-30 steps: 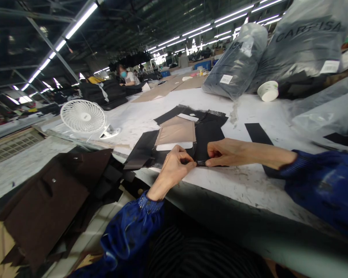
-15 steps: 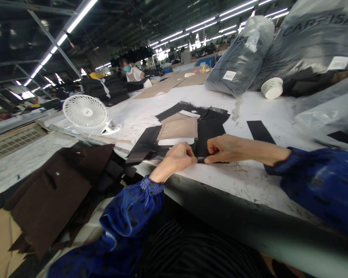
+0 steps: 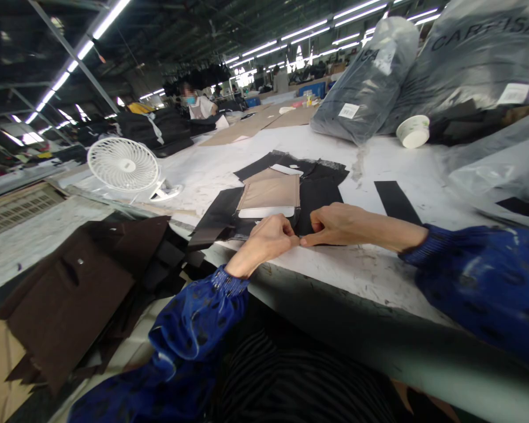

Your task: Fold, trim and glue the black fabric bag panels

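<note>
A black fabric piece (image 3: pixel 320 197) lies at the table's near edge, with a beige panel (image 3: pixel 271 192) on top of it. White strips show along the panel's near and far sides. My left hand (image 3: pixel 275 235) is closed, its fingertips pinching the near edge of the black fabric. Close beside it, my right hand (image 3: pixel 328 224) is also closed on that same edge, thumb and index finger pressed down. The two hands' fingertips almost meet. What lies under the fingers is hidden.
A white fan (image 3: pixel 126 167) stands at the left of the white table (image 3: pixel 370 264). Dark brown panels (image 3: pixel 70 288) are piled at lower left. A black strip (image 3: pixel 397 201) lies to the right, with a paper bowl (image 3: pixel 413 131) and plastic-wrapped bags (image 3: pixel 365 88) behind. A person (image 3: pixel 200 106) is farther back.
My right hand has slid left along the fabric's near edge, closing the gap to my left hand. My left hand stays at about the same spot. The view has shifted slightly.
</note>
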`<state>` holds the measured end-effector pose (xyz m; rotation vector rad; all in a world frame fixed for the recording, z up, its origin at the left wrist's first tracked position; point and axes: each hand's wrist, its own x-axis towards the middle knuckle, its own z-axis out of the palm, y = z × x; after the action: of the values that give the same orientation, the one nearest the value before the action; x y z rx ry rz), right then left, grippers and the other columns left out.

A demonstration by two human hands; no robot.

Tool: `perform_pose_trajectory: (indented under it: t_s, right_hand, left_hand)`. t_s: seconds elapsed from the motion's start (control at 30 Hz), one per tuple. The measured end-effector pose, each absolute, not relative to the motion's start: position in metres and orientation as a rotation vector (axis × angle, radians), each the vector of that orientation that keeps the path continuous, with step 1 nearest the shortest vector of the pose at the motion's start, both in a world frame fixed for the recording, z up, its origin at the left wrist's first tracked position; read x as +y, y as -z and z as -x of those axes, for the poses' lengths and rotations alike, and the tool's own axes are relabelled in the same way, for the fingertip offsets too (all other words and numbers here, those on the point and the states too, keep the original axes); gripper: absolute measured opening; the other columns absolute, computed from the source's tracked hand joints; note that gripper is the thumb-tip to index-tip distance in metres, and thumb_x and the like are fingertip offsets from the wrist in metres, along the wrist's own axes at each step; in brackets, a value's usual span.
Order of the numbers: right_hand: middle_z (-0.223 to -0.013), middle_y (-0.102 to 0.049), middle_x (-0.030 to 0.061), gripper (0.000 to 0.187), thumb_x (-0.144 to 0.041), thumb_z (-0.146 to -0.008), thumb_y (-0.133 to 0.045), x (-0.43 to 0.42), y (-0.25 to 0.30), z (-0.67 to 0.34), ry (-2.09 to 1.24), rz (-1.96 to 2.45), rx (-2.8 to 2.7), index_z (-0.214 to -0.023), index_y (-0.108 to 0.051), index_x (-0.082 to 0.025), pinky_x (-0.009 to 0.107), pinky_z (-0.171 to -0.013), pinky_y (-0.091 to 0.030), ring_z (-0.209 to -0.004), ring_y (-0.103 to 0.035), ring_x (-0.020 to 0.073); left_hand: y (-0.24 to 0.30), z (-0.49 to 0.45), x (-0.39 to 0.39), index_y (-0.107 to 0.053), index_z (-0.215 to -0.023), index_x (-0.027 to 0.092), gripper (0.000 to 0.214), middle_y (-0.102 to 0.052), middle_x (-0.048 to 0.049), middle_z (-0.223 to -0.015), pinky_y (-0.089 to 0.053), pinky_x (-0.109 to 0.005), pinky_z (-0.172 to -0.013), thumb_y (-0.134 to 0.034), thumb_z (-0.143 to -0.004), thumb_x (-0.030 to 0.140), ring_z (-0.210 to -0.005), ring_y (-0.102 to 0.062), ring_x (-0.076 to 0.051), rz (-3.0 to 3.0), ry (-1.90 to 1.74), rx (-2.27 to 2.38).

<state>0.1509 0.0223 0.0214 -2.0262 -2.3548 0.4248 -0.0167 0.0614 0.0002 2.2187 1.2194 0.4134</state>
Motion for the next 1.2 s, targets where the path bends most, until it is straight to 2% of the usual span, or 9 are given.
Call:
perform_pose_trajectory:
  t_s: [0.07, 0.23, 0.47, 0.53, 0.77, 0.87, 0.97, 1.1, 1.2]
  right_hand:
    - [-0.065, -0.061, 0.0045, 0.036, -0.055, -0.075, -0.058, 0.022, -0.024, -0.151, -0.424, 1.997, -2.364, -0.069, -0.057, -0.019, 0.026, -0.052, -0.031, -0.063, -0.054, 0.0177]
    - [-0.061, -0.061, 0.0004, 0.016, -0.035, -0.075, -0.058, 0.021, -0.038, -0.169, -0.735, 1.823, -2.334, -0.074, -0.059, -0.018, 0.024, -0.050, -0.033, -0.054, -0.053, 0.0132]
    - [-0.077, -0.066, 0.0027, 0.012, -0.025, -0.076, -0.055, 0.011, -0.052, -0.178, -0.092, 1.723, -2.373, -0.071, -0.066, -0.021, 0.027, -0.058, -0.031, -0.070, -0.056, 0.0170]
    - [-0.078, -0.067, 0.0039, 0.013, -0.024, -0.077, -0.054, 0.008, -0.049, -0.175, -0.024, 1.708, -2.343, -0.071, -0.065, -0.019, 0.027, -0.059, -0.031, -0.071, -0.056, 0.0171]
    - [-0.069, -0.062, 0.0030, 0.014, -0.020, -0.083, -0.044, 0.010, -0.022, -0.177, -0.598, 1.685, -2.323, -0.079, -0.058, -0.017, 0.023, -0.053, -0.034, -0.057, -0.051, 0.0123]
    - [-0.074, -0.062, 0.0032, 0.015, -0.025, -0.084, -0.046, 0.010, -0.022, -0.187, -0.824, 1.548, -2.332, -0.083, -0.059, -0.016, 0.022, -0.053, -0.036, -0.061, -0.053, 0.0127]
    - [-0.075, -0.061, 0.0015, 0.016, -0.028, -0.081, -0.054, 0.009, -0.025, -0.193, -0.839, 1.416, -2.396, -0.088, -0.061, -0.016, 0.022, -0.054, -0.036, -0.062, -0.051, 0.0121]
    - [-0.071, -0.060, -0.0008, 0.016, -0.032, -0.079, -0.057, 0.009, -0.020, -0.190, -0.766, 1.368, -2.409, -0.082, -0.063, -0.017, 0.023, -0.056, -0.035, -0.061, -0.051, 0.0117]
    - [-0.066, -0.059, -0.0015, 0.017, -0.031, -0.078, -0.055, 0.009, -0.015, -0.184, -0.679, 1.463, -2.384, -0.075, -0.064, -0.018, 0.024, -0.054, -0.033, -0.057, -0.050, 0.0112]
  left_hand:
    - [0.000, 0.017, 0.062, -0.060, -0.059, 0.019, 0.005, -0.060, -0.0021, -0.063, -0.034, -0.025, -0.051, -0.062, -0.064, 0.019, -0.062, -0.052, -0.016, -2.204, -0.408, 1.228]
    - [-0.002, 0.014, 0.058, -0.059, -0.058, 0.019, 0.007, -0.060, -0.0019, -0.066, -0.036, -0.026, -0.052, -0.062, -0.065, 0.017, -0.064, -0.053, -0.017, -2.160, -0.454, 1.220]
    - [-0.001, -0.011, 0.039, -0.063, -0.061, 0.018, 0.011, -0.060, -0.0029, -0.078, -0.037, -0.030, -0.061, -0.064, -0.071, 0.020, -0.069, -0.054, -0.017, -2.328, -0.457, 1.118]
    - [0.000, -0.014, 0.036, -0.065, -0.062, 0.018, 0.012, -0.060, -0.0029, -0.078, -0.036, -0.031, -0.062, -0.064, -0.073, 0.021, -0.069, -0.054, -0.017, -2.349, -0.475, 1.125]
    - [0.001, -0.004, 0.047, -0.066, -0.064, 0.016, 0.019, -0.062, -0.0021, -0.070, -0.040, -0.029, -0.064, -0.061, -0.078, 0.026, -0.071, -0.056, -0.017, -2.198, -0.502, 0.948]
    - [0.002, 0.009, 0.058, -0.066, -0.081, 0.014, 0.019, -0.066, -0.0027, -0.076, -0.044, -0.028, -0.071, -0.056, -0.082, 0.030, -0.075, -0.059, -0.015, -1.915, -0.495, 0.752]
    - [0.004, 0.019, 0.062, -0.063, -0.091, 0.015, 0.017, -0.066, -0.0028, -0.083, -0.044, -0.027, -0.077, -0.061, -0.078, 0.026, -0.079, -0.059, -0.014, -1.782, -0.502, 0.664]
    - [0.012, 0.021, 0.055, -0.065, -0.082, 0.016, 0.016, -0.065, -0.0008, -0.083, -0.043, -0.025, -0.074, -0.072, -0.070, 0.025, -0.078, -0.058, -0.014, -1.955, -0.542, 0.714]
    - [0.018, 0.015, 0.050, -0.065, -0.075, 0.016, 0.012, -0.065, -0.0003, -0.078, -0.042, -0.025, -0.072, -0.071, -0.070, 0.024, -0.074, -0.057, -0.014, -2.057, -0.671, 0.820]
